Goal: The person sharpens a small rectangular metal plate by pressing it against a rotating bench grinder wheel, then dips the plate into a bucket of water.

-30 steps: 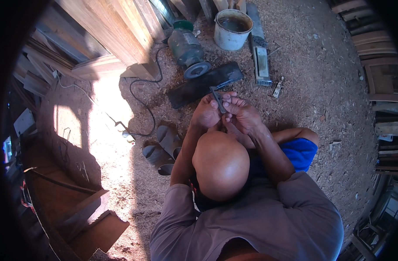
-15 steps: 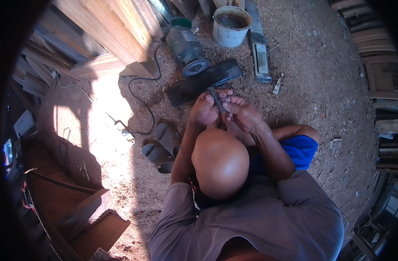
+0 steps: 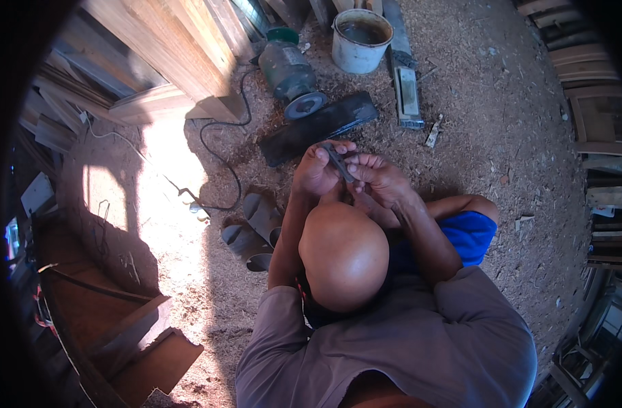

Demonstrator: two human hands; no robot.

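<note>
In front of my raised knee (image 3: 345, 255), both hands hold a small, dark, flat metal piece (image 3: 339, 163). It tilts, with its upper end toward the left. My left hand (image 3: 317, 173) is closed on the upper part, fingertips curled around it. The thumb and fingers of my right hand (image 3: 380, 178) pinch the lower end. Just beyond the hands lies a long black block (image 3: 317, 129) on the ground. Fingers partly cover the metal piece, so its full shape is hidden.
Beyond the block stand a green bench grinder (image 3: 287, 68) with a cord (image 3: 219, 126) and a white bucket (image 3: 358, 51) of murky liquid. A sharpening stone (image 3: 409, 92) lies right of them. Slippers (image 3: 260, 217) sit left of my legs; wooden boards (image 3: 168, 41) lean at far left.
The metal piece has turned slightly, lying more aslant. My left hand has shifted a little leftward; both hands keep their hold.
</note>
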